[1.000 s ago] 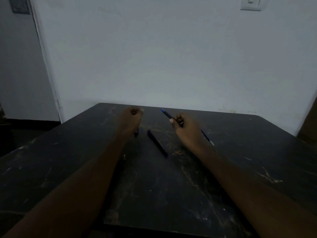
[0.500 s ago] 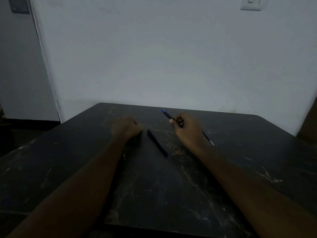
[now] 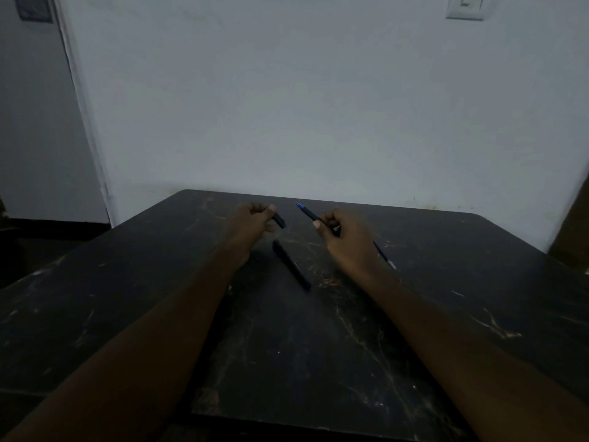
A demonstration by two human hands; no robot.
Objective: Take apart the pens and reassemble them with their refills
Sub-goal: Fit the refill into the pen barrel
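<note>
Since half a second ago my left hand (image 3: 253,220) has lifted off the counter (image 3: 430,314) and now pinches a short dark pen piece (image 3: 279,220). My right hand (image 3: 342,232) grips a blue-tipped dark pen (image 3: 307,213), pointing up-left as before. I count one more dark pen (image 3: 291,265) lying diagonally between my hands, plus one thin refill (image 3: 385,256) on the counter behind my right hand.

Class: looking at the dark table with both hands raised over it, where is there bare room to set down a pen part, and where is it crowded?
Free: the table left of the left hand, the stretch right of the right hand, and the near middle between the forearms. Crowded: the far centre, where the small dark piece, the blue-tipped pen and the lying pen cluster.
</note>
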